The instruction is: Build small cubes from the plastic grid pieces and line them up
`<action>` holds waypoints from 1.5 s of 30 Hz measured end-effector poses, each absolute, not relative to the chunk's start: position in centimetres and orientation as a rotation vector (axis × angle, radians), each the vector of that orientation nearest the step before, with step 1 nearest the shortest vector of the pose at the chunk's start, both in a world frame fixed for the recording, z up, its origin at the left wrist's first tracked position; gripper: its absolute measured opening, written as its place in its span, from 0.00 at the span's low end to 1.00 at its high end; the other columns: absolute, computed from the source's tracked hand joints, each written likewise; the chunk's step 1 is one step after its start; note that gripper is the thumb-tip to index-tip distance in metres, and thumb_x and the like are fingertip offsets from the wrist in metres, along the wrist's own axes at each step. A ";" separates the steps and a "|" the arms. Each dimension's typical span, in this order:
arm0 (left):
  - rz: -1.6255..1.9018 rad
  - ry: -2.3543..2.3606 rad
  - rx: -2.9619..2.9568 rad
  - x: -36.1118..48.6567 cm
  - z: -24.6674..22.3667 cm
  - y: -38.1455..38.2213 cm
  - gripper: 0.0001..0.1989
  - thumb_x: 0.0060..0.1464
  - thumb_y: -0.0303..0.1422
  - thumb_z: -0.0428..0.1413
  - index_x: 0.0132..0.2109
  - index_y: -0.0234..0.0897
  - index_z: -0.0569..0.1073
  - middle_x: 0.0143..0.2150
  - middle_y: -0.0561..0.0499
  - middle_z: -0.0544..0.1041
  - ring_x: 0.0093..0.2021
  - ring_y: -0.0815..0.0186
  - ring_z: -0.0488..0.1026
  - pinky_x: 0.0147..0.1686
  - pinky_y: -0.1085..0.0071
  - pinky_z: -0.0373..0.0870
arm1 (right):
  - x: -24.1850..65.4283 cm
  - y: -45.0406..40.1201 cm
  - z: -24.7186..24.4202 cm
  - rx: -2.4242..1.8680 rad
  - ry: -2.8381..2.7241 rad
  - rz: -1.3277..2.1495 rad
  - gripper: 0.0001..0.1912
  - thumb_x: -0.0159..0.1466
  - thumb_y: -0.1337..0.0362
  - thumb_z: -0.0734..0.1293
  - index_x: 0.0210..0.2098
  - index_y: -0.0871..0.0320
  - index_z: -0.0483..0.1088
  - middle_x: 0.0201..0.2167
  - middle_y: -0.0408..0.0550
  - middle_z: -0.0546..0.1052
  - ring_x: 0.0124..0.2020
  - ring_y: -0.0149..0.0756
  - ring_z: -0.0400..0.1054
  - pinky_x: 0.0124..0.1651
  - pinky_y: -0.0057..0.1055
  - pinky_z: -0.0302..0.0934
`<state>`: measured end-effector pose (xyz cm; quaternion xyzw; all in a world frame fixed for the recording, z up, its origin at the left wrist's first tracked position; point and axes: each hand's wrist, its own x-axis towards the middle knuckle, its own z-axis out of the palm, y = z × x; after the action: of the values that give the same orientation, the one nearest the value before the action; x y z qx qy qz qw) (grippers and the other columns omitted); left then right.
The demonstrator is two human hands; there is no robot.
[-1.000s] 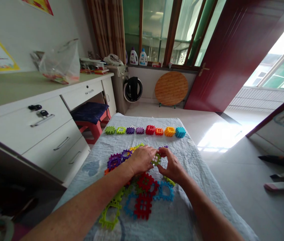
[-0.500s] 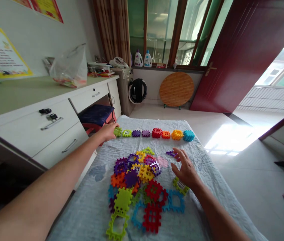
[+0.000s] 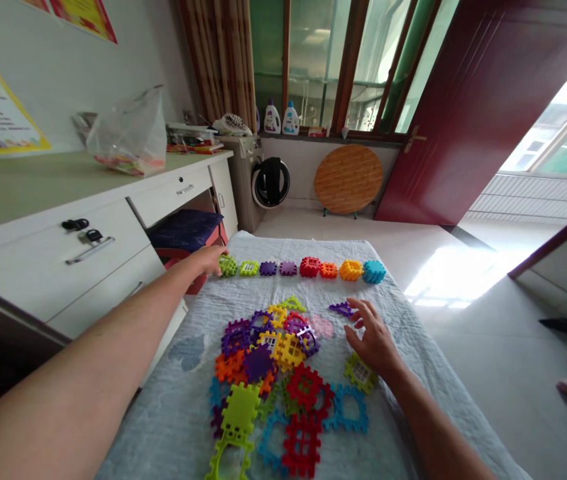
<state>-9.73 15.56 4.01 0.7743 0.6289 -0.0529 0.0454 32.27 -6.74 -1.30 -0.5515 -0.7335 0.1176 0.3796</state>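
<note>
My left hand (image 3: 210, 260) is at the far left end of a row of toy pieces, its fingers against a green piece (image 3: 228, 266); whether it grips the piece is unclear. The row runs right through a purple piece (image 3: 268, 268) and a red one (image 3: 310, 267) to a blue stack (image 3: 374, 271). My right hand (image 3: 372, 337) hovers with fingers apart, just right of a purple triangular piece (image 3: 342, 309). A mixed pile with a dark purple square (image 3: 258, 363) and a red window piece (image 3: 302, 445) lies nearer me.
The pieces lie on a cloth-covered table (image 3: 188, 400). A white desk (image 3: 88, 257) with drawers stands at the left, a plastic bag (image 3: 133, 137) on it. A dark-topped stool (image 3: 186, 230) is between desk and table. Beyond are a washing machine (image 3: 248, 180) and round board (image 3: 348, 180).
The view has shifted slightly. My left hand has drawn a little left from the green piece, showing more of it. My right hand has hardly moved.
</note>
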 end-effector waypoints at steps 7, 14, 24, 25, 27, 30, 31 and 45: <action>0.005 1.840 2.273 -9.6 2.9 16.1 0.38 0.26 0.30 0.62 0.53 0.40 0.69 0.51 0.45 0.76 0.49 0.56 0.73 0.46 0.71 0.67 | 32.3 -6.7 -1.3 -1.420 -1.862 0.306 0.25 0.57 0.69 0.62 0.55 0.53 0.59 0.48 0.51 0.66 0.37 0.34 0.68 0.37 0.34 0.69; 0.106 1.815 2.250 -9.2 3.5 16.0 0.29 0.25 0.32 0.61 0.44 0.39 0.74 0.46 0.45 0.79 0.47 0.54 0.74 0.44 0.69 0.68 | 32.3 -6.6 -1.3 -1.410 -1.877 0.318 0.26 0.57 0.69 0.62 0.55 0.53 0.58 0.48 0.52 0.65 0.36 0.34 0.68 0.36 0.34 0.69; 0.036 1.886 2.276 -8.5 3.8 15.3 0.35 0.25 0.33 0.64 0.49 0.37 0.72 0.50 0.42 0.76 0.50 0.49 0.72 0.47 0.65 0.67 | 32.3 -6.7 -1.1 -1.425 -1.865 0.332 0.25 0.58 0.69 0.62 0.55 0.54 0.59 0.48 0.52 0.65 0.37 0.34 0.68 0.36 0.34 0.68; 0.056 1.898 2.288 -8.5 4.0 15.0 0.38 0.25 0.34 0.64 0.51 0.36 0.71 0.52 0.40 0.74 0.52 0.48 0.71 0.49 0.64 0.66 | 32.3 -6.8 -1.1 -1.422 -1.865 0.331 0.25 0.58 0.69 0.62 0.55 0.54 0.59 0.48 0.52 0.65 0.37 0.34 0.68 0.36 0.34 0.68; 0.142 1.917 2.332 -8.4 4.6 14.2 0.41 0.26 0.37 0.64 0.53 0.33 0.69 0.55 0.37 0.71 0.55 0.46 0.68 0.53 0.61 0.63 | 32.2 -6.8 -1.0 -1.414 -1.862 0.327 0.25 0.58 0.69 0.62 0.55 0.54 0.59 0.48 0.52 0.65 0.36 0.34 0.67 0.36 0.33 0.68; 0.419 1.887 2.384 -8.0 5.3 12.1 0.38 0.33 0.42 0.63 0.54 0.31 0.68 0.55 0.37 0.70 0.56 0.47 0.66 0.56 0.59 0.60 | 32.2 -6.7 -1.0 -1.409 -1.868 0.310 0.25 0.57 0.69 0.62 0.54 0.54 0.60 0.47 0.51 0.66 0.36 0.34 0.68 0.36 0.34 0.68; 0.545 1.862 2.368 -7.6 5.4 11.1 0.36 0.36 0.43 0.61 0.54 0.32 0.68 0.54 0.38 0.70 0.56 0.48 0.66 0.56 0.59 0.60 | 32.2 -6.7 -1.0 -1.410 -1.872 0.304 0.24 0.57 0.68 0.62 0.54 0.54 0.60 0.46 0.51 0.66 0.36 0.34 0.68 0.36 0.34 0.68; 0.870 1.320 1.654 -1.5 4.1 -5.2 0.19 0.47 0.47 0.59 0.40 0.36 0.73 0.38 0.49 0.76 0.36 0.63 0.73 0.39 0.66 0.70 | 32.2 -6.6 -1.4 -1.382 -1.857 0.300 0.25 0.56 0.68 0.62 0.54 0.55 0.61 0.46 0.51 0.66 0.34 0.32 0.67 0.35 0.33 0.68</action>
<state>-1.53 -5.23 4.12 0.6580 0.5253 0.3460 0.4141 32.19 -6.58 -1.42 -0.5444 -0.7316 0.1183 0.3929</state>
